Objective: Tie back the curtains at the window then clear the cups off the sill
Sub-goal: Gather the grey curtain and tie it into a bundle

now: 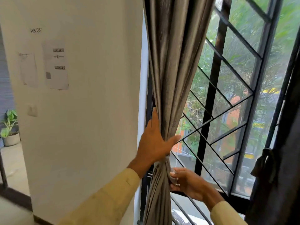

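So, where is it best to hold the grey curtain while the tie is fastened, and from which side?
Hold the grey curtain just above its pinched waist, where the tie gathers the folds into a narrow bundle. Probably come from the wall side, as the left hand does, wrapping round the bundle. That leaves the window side free for the right hand, working at the tie.

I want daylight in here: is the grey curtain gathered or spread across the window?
Gathered: the grey curtain is bunched at the window's left edge, cinched by a tie, leaving the grille uncovered.
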